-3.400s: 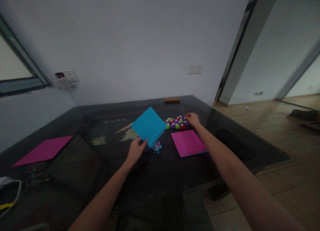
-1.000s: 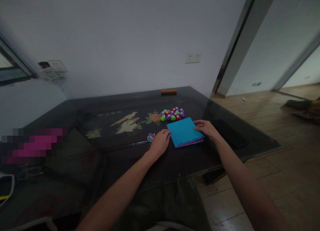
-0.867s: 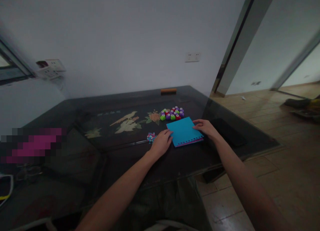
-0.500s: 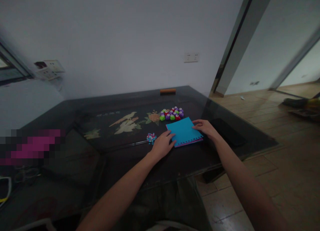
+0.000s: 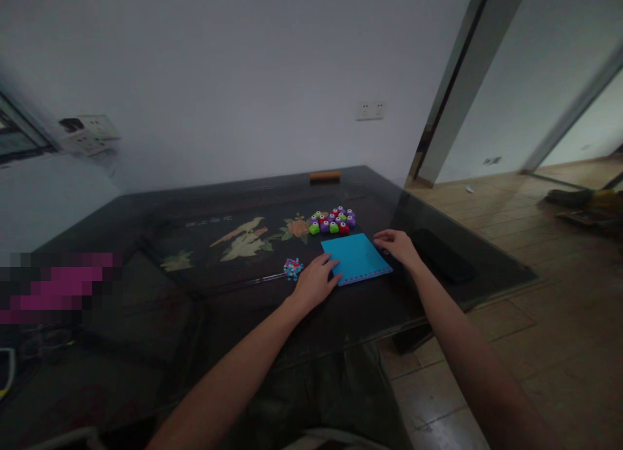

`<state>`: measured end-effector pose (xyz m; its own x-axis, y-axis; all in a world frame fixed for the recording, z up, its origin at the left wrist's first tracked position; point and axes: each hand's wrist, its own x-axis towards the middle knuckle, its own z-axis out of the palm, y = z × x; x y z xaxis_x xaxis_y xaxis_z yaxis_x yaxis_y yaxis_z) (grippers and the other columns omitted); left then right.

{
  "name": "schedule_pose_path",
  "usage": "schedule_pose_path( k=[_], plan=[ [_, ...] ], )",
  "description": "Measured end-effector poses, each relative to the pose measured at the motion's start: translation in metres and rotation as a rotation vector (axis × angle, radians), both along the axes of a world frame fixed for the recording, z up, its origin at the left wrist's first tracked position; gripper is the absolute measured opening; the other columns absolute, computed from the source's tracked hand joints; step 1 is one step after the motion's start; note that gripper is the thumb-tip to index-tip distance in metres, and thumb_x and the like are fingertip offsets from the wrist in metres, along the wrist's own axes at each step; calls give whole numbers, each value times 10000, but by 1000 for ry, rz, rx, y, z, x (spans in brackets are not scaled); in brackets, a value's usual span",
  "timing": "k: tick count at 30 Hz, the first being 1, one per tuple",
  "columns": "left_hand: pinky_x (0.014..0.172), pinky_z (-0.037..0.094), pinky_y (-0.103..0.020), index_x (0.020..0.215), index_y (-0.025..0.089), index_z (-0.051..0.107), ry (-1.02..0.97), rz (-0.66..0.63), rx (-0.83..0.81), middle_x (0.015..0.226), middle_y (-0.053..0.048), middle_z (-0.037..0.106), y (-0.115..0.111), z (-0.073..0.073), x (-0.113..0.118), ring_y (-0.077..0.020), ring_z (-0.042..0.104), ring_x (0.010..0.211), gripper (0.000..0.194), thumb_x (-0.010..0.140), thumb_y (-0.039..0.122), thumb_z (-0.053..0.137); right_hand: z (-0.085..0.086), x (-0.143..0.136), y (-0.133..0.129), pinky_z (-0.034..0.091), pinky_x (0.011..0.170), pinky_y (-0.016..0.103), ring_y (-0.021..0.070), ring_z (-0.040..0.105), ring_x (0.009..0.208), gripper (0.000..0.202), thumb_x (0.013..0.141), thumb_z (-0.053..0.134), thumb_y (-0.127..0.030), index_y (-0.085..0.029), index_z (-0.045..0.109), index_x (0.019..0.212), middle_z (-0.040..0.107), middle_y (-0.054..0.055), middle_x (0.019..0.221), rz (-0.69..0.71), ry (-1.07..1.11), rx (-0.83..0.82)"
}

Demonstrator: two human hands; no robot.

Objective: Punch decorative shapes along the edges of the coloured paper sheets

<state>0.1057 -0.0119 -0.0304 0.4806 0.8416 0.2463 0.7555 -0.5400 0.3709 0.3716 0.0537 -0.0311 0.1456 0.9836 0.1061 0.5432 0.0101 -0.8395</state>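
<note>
A blue punched sheet point(image 5: 357, 258) lies on the dark table, its row of holes along the near edge. A pinkish-purple layer shows beneath it at that edge. My left hand point(image 5: 315, 281) rests at the sheet's left side, fingers spread, with its fingertips on the blue surface. Just off the right edge is my right hand point(image 5: 396, 245), its fingers reaching left and slightly bent, and I see nothing held in them. A small heap of pink, white and blue bits point(image 5: 293, 268) sits left of my left hand.
Behind the sheet stand several green, red and purple eye-like pieces point(image 5: 333, 221). An orange-brown cylinder point(image 5: 325, 176) lies at the table's point(image 5: 272, 333) far edge. A dark flat object point(image 5: 442, 255) is right of my right hand. A wall socket point(image 5: 370, 110) is above.
My right hand has come off the sheet's right edge. The blue sheet now lies flatter and lines up more closely with the layer below. My left hand has stayed in place.
</note>
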Motion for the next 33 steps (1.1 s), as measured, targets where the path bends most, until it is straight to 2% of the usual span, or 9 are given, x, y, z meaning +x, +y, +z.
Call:
schedule_pose_path(
  k=[11, 29, 33],
  plan=[
    [1013, 360, -378, 1206, 199, 547, -3, -8, 0, 1319, -102, 489, -1, 0, 0, -242, 444, 1211, 399, 856, 377, 480, 2, -6, -2, 522, 545, 227, 127, 606, 610, 159, 705, 635, -156, -120, 654, 859, 656, 57, 718, 19, 98, -20],
    [999, 375, -374, 1174, 207, 558, 10, -11, 32, 1285, -101, 515, 3, 0, 1, -237, 471, 1182, 373, 862, 388, 465, 3, -7, -2, 523, 531, 222, 148, 621, 667, 159, 698, 630, -150, -120, 660, 851, 669, 70, 766, 39, 9, -2],
    [996, 378, -390, 1185, 222, 535, -27, 5, 42, 1334, -94, 452, 5, 4, 0, -244, 440, 1201, 380, 851, 395, 484, 4, -8, -3, 521, 517, 224, 154, 620, 670, 178, 699, 633, -170, -127, 666, 869, 668, 71, 771, 39, -43, 4]
  ],
)
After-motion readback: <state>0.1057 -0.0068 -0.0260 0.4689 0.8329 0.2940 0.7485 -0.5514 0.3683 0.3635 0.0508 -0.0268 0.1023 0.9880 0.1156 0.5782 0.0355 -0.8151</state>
